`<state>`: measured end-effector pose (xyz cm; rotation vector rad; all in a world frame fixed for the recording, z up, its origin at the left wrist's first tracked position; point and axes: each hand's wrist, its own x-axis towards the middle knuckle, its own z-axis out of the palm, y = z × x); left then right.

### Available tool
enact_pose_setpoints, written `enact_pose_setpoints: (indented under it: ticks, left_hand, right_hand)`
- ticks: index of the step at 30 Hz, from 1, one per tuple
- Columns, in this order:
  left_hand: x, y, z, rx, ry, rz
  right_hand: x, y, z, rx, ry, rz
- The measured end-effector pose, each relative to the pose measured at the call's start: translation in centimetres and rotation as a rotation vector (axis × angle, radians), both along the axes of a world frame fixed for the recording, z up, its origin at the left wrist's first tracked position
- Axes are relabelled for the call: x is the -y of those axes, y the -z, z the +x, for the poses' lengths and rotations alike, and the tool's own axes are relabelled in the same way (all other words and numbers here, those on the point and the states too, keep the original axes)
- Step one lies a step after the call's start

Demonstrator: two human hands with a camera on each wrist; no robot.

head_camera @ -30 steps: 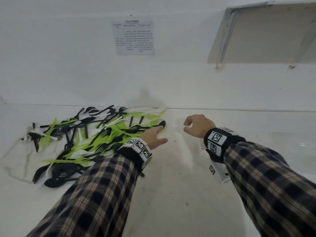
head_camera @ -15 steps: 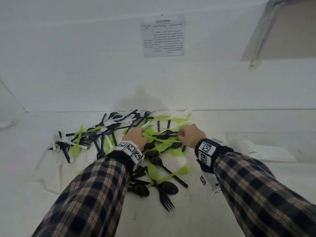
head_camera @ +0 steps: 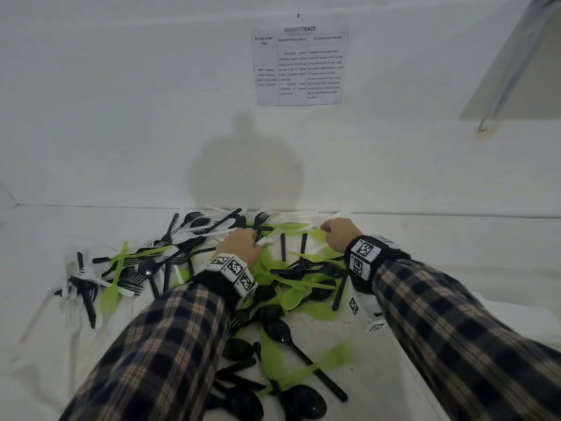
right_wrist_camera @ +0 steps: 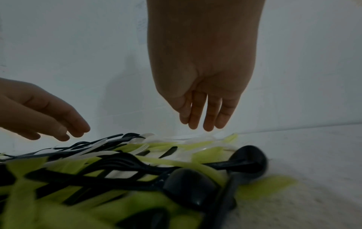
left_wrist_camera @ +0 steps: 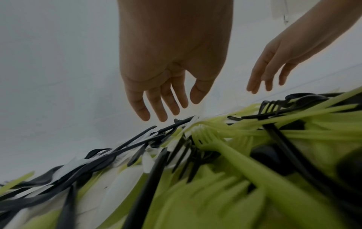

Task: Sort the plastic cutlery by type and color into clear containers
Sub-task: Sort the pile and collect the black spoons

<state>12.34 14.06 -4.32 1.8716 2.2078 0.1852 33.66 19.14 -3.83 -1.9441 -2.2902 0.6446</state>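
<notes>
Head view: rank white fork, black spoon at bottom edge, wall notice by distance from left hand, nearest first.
1. White fork: beside the left hand, to its right.
2. Black spoon: bottom of the pile, toward the camera.
3. Wall notice: high on the back wall.

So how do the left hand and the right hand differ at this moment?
The left hand hovers over black and white forks in the middle of the pile of cutlery; the right hand hovers at the pile's far right edge, over white pieces. In the left wrist view the left fingers spread apart; in the right wrist view the right fingers stay together. Both are relaxed, holding nothing.
</notes>
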Motion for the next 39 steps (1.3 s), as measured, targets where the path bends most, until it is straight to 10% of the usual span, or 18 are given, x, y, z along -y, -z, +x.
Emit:
enact_pose_setpoints:
  ticks: [13, 39]
  left_hand:
    - [-6.5, 0.4, 2.5, -0.087, 0.114, 0.148]
    - [-11.5, 2.2, 5.0, -0.400, 0.205, -0.107]
  right_hand:
    - [-5.4, 3.1, -2.7, 0.270, -0.198, -0.041]
    - [-6.2, 2.5, -2.2, -0.461, 0.488, -0.015]
